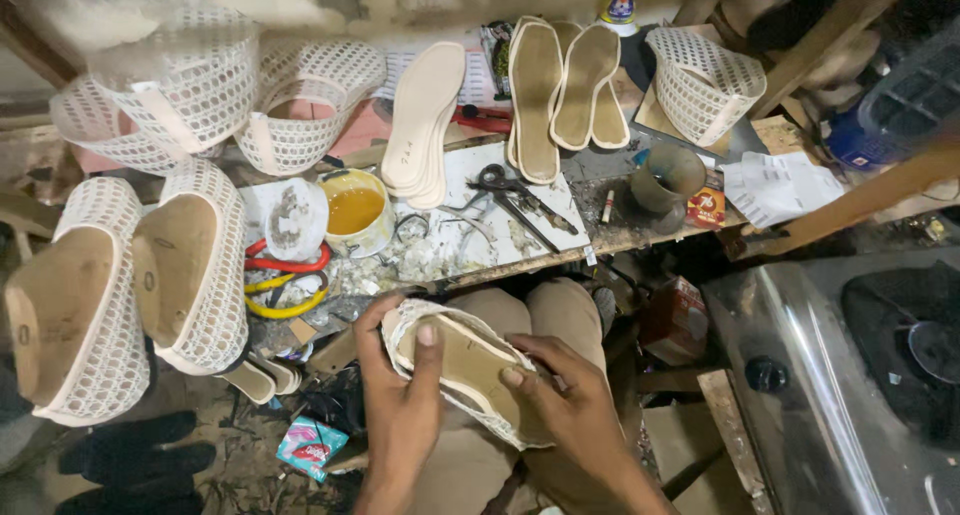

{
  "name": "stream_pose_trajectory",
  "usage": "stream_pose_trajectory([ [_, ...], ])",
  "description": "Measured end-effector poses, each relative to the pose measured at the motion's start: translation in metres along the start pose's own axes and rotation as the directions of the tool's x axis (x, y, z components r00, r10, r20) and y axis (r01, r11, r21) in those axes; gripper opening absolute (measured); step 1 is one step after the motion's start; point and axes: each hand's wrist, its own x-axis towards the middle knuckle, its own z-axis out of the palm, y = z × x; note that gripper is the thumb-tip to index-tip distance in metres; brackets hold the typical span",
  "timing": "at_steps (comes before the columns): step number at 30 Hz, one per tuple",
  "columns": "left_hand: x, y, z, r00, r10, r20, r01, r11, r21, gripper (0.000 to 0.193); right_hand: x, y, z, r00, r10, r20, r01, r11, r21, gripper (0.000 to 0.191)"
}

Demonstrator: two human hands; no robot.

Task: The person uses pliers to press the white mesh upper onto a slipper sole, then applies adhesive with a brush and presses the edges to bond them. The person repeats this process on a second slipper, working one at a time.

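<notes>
- The white mesh shoe (pixel 465 370) is turned sole-side up over the person's lap, just below the front edge of the workbench (pixel 520 260); its tan insole board faces the camera, ringed by a cream lasting edge and perforated white upper.
- The shoe lies aslant, one end up by the left hand, the other end low beside the right wrist.
- Left hand (pixel 400 395) wraps the shoe's upper-left end from beneath, fingers curled round the rim, thumb laid flat on the tan board – a firm clasp.
- Right hand (pixel 565 395) cups the shoe's right flank, thumb pressing down on the board's edge, fingers folded under and out of sight.
- Above the shoe on the workbench: a yellow glue pot (pixel 358 213), black pincers (pixel 510 190), a stack of white insoles (pixel 425 120) and tan insoles (pixel 560 90).
- Left of the shoe, two more lasted mesh shoes (pixel 130 285) stand with soles showing.
- Right of the shoe, a metal stove top (pixel 800 375).
</notes>
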Motion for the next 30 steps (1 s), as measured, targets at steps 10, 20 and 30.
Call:
stream_pose_trajectory([
  [10,-0.030,-0.029,-0.049,0.978,-0.180,-0.106,0.183,0.983,0.019,0.052,0.038,-0.012,0.017,0.717,-0.680,0.154,0.661,0.591,-0.463,0.025],
  [20,-0.067,-0.050,-0.088,0.982,0.014,0.190,-0.092,0.909,0.406,0.043,0.137,-0.073,-0.022,0.820,-0.562,0.105,0.460,0.541,-0.704,0.037],
  [30,-0.061,-0.034,-0.083,0.942,0.046,0.331,-0.198,0.874,0.444,0.058,0.153,-0.100,-0.012,0.836,-0.528,0.152,0.366,0.330,-0.870,0.019],
])
